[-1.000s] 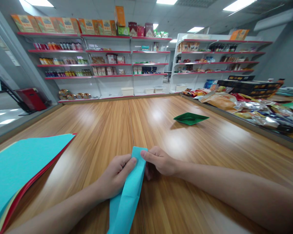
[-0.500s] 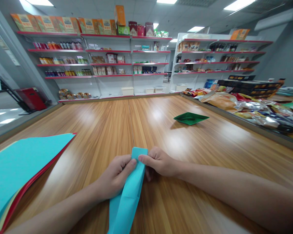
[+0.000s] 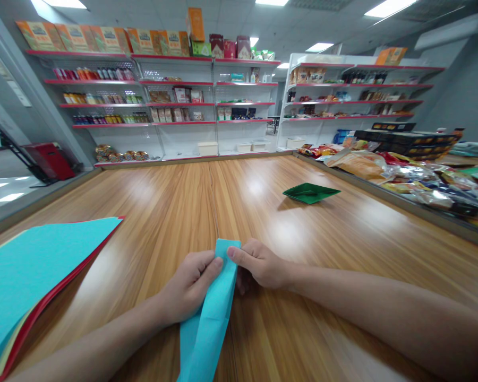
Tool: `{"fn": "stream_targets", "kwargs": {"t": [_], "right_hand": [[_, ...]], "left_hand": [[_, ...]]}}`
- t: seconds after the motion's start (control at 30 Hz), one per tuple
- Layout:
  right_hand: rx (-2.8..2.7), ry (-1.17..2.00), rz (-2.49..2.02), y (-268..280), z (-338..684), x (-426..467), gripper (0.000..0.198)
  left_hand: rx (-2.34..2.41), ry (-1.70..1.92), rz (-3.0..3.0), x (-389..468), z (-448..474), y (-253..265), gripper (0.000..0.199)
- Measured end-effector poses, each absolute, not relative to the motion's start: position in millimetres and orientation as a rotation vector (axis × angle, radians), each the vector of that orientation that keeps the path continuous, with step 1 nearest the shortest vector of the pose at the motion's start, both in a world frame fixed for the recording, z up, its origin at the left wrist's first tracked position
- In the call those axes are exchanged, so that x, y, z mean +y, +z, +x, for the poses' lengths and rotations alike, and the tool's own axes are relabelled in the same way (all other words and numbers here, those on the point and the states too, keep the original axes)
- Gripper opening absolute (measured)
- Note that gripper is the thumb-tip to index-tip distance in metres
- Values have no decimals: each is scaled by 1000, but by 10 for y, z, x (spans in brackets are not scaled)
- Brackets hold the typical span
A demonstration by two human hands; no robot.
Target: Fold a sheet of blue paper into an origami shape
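Fingers of both our hands meet at the far end of a folded turquoise paper strip [image 3: 213, 313] that lies along the wooden table [image 3: 163, 212] straight in front of us, its near end running off the bottom of the view. Our left hand [image 3: 189, 286] is curled shut with its thumb pressed on the strip's left edge; our right hand [image 3: 258, 263] is closed too, pinching the top right corner between thumb and forefinger. Against the pictures from a moment ago almost nothing has moved: the right thumb has shifted a touch along the top edge, and the strip sits where it sat. We judge from this that we are working one crease at the tip, pressing and adjusting rather than starting a new fold. To our left a stack of coloured sheets [image 3: 35, 276] rests on the table, turquoise on top with red and yellow edges showing beneath. Farther off, right of centre, sits a green folded paper boat [image 3: 310, 193], well apart from our hands. Snack packets [image 3: 406, 175] crowd the table's right side, and stocked shelves [image 3: 175, 106] line the back wall.
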State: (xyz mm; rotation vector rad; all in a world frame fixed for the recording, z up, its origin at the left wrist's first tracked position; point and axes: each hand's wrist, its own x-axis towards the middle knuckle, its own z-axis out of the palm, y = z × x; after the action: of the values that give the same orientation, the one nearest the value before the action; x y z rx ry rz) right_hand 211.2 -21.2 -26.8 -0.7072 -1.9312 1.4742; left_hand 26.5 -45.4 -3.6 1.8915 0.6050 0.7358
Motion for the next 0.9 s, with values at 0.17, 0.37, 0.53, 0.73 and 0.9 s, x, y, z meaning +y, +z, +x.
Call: {"fn": "stream_targets", "kwargs": {"t": [0.17,0.37,0.53,0.73,0.9], "right_hand": [[-1963,1500,-696,-259,2124,-204,68],[-1985,1492,-721,-255,2120,-222,67],[-1986,1542,-709,-281,2119,-231,67],[-1928,1646,-739,-292,2087,-259,66],[-1870,1691,-758,-265,2074,-256,67]], "left_hand": [[619,748,1958,-445,270,-33,42],[611,752,1963,-443,280,-44,43],[643,792,1978,-442,267,-53,42],[658,800,1927,-432,272,-47,42],[596,768,1906,-431,285,-45,45]]}}
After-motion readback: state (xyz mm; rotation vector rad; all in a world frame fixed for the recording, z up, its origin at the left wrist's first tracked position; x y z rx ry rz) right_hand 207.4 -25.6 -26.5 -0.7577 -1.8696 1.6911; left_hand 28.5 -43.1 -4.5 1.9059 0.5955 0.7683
